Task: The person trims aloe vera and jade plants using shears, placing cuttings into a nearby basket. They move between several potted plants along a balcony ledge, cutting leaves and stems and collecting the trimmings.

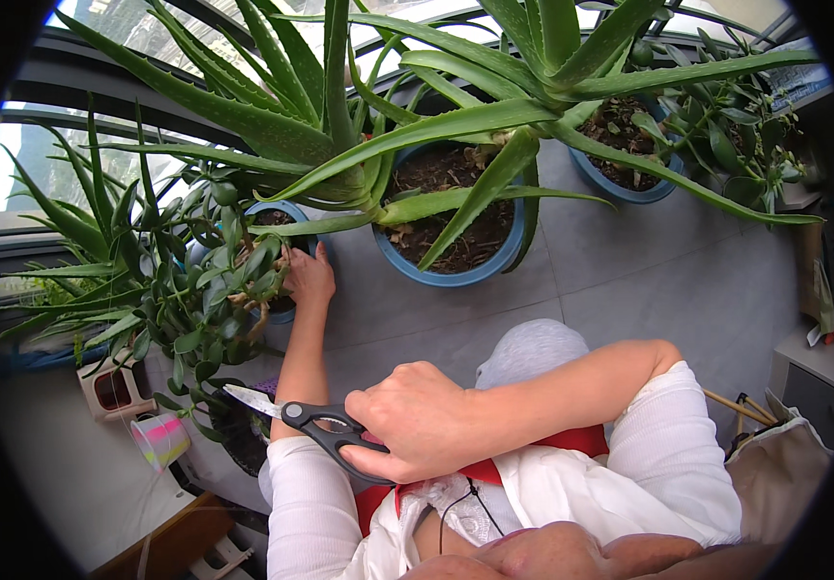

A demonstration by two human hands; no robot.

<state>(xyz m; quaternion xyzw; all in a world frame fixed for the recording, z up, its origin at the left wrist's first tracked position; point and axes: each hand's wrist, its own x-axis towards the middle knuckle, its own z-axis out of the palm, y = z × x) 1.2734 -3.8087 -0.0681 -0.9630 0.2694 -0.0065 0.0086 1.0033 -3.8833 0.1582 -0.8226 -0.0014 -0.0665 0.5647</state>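
My right hand [420, 424] grips black-handled kitchen scissors [319, 420] in front of my chest, over my left forearm. The blades point left and look slightly parted. My left hand [309, 275] reaches into a blue pot [282, 317] at the base of a jade plant [221, 286]. Leaves hide its fingertips, so whether it pinches a stem or only touches the soil cannot be made out. Thick woody stems of the jade plant lean out over the pot's near side. Long leaves of a large aloe vera plant [344, 170] spread just above this hand.
A blue pot of soil [453, 279] stands right of my left hand on grey floor tiles [605, 290]. Another blue pot [634, 196] and a second jade plant [725, 138] are farther right. At left are a pink-and-white container [116, 388] and a striped cup [161, 442].
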